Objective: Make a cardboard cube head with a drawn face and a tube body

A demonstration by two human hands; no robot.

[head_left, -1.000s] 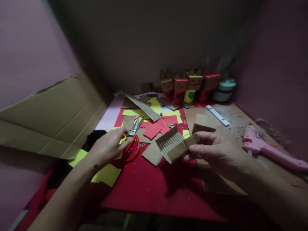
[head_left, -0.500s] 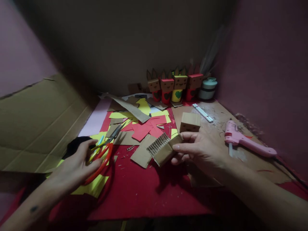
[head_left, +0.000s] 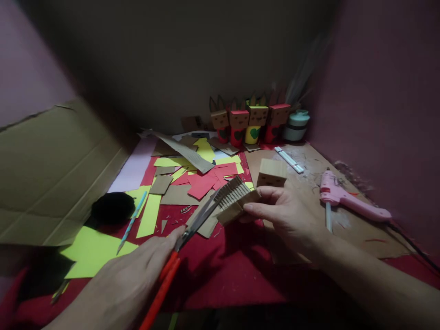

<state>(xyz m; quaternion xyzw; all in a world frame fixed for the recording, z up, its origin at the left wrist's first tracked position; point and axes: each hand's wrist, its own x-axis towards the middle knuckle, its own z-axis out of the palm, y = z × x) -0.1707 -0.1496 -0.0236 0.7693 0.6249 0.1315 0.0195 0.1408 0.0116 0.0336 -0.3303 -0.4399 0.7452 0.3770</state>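
Observation:
My right hand (head_left: 285, 213) pinches a small folded cardboard piece (head_left: 235, 198) whose upper edge is cut into a fringe, holding it above the red paper sheet (head_left: 220, 270). My left hand (head_left: 127, 284) grips red-handled scissors (head_left: 182, 250). The blades point up and right, and their tips reach the fringed edge of the cardboard piece. A small cardboard box (head_left: 272, 173) with a drawn face sits just behind my right hand.
Red, yellow and brown paper scraps (head_left: 199, 176) cover the middle. A pink glue gun (head_left: 350, 201) lies right, a white glue stick (head_left: 289, 160) behind it. Several cardboard figures (head_left: 249, 120) and a teal jar (head_left: 296, 124) stand at the back. A large cardboard sheet (head_left: 51, 178) leans left, beside a blue pencil (head_left: 132, 221).
My left hand lifted the scissors off the scraps, drew them back toward me and swung the blades to the cardboard piece. The right hand stayed nearly still with its piece.

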